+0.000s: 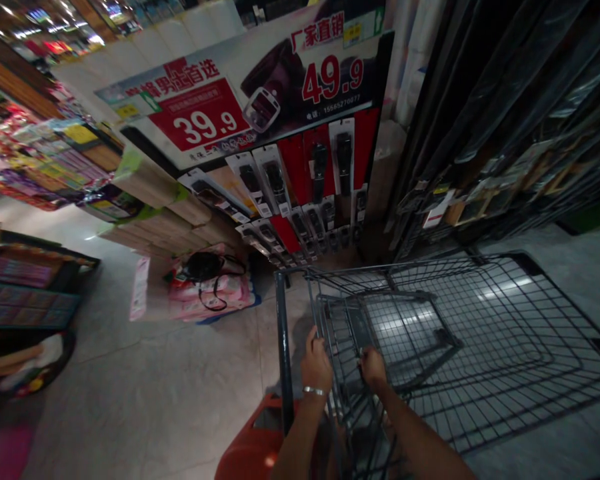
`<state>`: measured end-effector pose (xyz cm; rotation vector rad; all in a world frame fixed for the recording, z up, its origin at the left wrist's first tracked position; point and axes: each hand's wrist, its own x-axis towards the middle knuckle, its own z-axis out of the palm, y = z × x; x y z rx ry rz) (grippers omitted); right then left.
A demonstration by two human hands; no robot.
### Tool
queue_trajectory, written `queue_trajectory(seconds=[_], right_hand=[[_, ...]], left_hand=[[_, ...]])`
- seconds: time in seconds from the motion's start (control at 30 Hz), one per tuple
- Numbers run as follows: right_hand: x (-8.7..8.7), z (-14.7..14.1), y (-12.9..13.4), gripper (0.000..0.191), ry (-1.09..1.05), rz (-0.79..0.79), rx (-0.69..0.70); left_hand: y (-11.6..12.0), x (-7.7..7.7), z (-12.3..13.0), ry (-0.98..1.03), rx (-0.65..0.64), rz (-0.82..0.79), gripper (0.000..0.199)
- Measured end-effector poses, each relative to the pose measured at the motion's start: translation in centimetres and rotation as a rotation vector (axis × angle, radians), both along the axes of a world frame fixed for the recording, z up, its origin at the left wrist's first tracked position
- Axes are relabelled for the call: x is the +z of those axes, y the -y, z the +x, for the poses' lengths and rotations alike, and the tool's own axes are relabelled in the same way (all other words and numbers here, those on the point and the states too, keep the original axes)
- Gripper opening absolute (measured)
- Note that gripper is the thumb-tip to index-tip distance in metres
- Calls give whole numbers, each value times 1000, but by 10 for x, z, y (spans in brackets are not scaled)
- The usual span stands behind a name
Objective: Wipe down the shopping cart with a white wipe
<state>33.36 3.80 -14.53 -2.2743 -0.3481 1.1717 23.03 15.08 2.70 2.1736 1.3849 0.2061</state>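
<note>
A grey wire shopping cart [480, 327] stands before me, its basket stretching to the right. My left hand [316, 365], with a silvery bracelet at the wrist, has its fingers curled on the wires at the cart's rear end, just right of the dark push bar [283, 333]. Inside the rear part, my right hand [373, 367] is closed at the edge of the folding child seat [357, 327]. A small pale bit shows at its fingertips, too blurred to name. Both arms reach in from the bottom edge.
A belt display [290, 180] with packaged belts and a price sign [240, 80] rises beyond the cart. Pink packages [215, 293] sit on the floor to its left. Dark racks [480, 133] line the right. An orange plastic object [250, 440] is below the push bar.
</note>
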Motion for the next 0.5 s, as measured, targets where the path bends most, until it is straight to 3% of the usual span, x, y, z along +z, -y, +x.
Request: queue_trajectory(seconds=[0.23, 0.5], right_hand=[[-17, 0, 8, 31, -59, -36, -65], [-14, -17, 8, 29, 57, 226, -182]], left_hand=[[0, -3, 0, 49, 35, 34, 29], [-4, -4, 1, 4, 53, 25, 35]])
